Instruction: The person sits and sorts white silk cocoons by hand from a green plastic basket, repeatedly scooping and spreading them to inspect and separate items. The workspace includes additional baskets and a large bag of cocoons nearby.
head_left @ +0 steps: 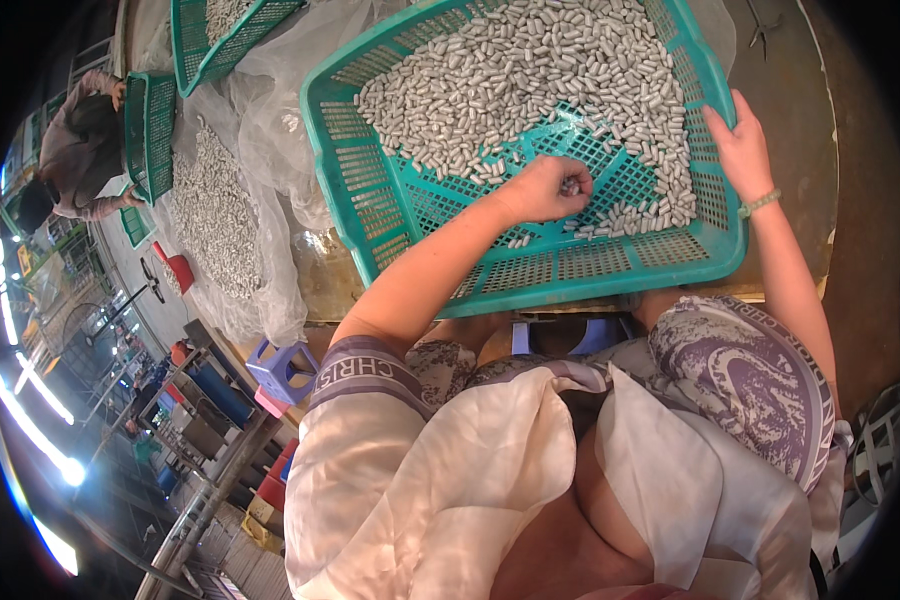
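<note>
A large teal-green plastic basket (530, 287) with slotted walls sits tilted in front of me. Whitish-grey capsule-shaped pieces (530, 70) are heaped at its far side, with a thinner spread along the right. My left hand (550, 190) is over the bare mesh near the middle of the basket. Its fingers are curled around a few of the pieces, which show at the fingertips. At the right wall, my right hand (738, 150) grips the rim, thumb toward the inside and fingers outside; a beaded bracelet is on that wrist.
Clear plastic sheeting (275, 120) lies left of the basket, bearing another pile of pieces (218, 215). A second green basket (230, 50) stands at the far left. Beyond, another person (78, 145) holds a green basket (148, 135). Nearby are a red scoop (177, 270) and a blue-purple stool (278, 368).
</note>
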Tool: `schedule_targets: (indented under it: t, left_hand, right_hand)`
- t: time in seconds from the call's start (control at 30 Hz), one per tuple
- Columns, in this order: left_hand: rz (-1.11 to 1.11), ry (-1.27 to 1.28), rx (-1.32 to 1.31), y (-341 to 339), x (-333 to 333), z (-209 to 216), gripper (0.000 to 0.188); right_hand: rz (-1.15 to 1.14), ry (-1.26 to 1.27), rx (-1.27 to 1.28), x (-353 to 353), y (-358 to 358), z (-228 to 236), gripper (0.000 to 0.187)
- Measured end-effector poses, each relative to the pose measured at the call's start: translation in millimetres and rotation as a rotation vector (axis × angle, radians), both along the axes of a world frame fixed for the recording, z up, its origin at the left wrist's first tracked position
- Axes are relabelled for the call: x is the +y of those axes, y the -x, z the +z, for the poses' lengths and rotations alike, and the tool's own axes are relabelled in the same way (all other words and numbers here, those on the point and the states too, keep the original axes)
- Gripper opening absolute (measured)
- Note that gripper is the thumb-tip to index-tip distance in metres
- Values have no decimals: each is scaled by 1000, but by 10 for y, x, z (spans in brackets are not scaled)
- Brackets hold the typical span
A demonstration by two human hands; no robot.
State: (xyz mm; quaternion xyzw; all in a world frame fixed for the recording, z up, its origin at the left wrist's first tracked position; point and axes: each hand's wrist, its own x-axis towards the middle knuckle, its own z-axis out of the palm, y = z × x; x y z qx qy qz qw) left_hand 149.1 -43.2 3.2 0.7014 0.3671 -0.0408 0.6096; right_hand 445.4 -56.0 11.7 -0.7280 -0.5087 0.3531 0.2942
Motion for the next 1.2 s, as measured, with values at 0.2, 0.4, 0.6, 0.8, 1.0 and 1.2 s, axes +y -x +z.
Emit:
schedule_targets:
  t: [0.2, 0.4, 0.6, 0.8, 1.0, 1.2]
  left_hand:
    - [-200, -371, -206, -72, -225, -173, 12]
    - [-294, -499, -186, -89, -279, -167, 16]
    - [185, 897, -318, 20, 49, -40, 15]
    - [-134, 18, -297, -237, -155, -129, 12]
    - [-172, -582, -5, -268, -81, -108, 11]
    - [-365, -583, -76, -103, -28, -45, 10]
  right_hand:
    - [6, 50, 25, 33, 25, 38, 51]
    - [-9, 62, 16, 16, -14, -15, 55]
    - [-1, 32, 3, 21, 25, 0, 56]
    - [-10, 66, 34, 26, 23, -1, 55]
    - [17, 22, -52, 21, -23, -40, 53]
    - [18, 94, 99, 38, 11, 19, 51]
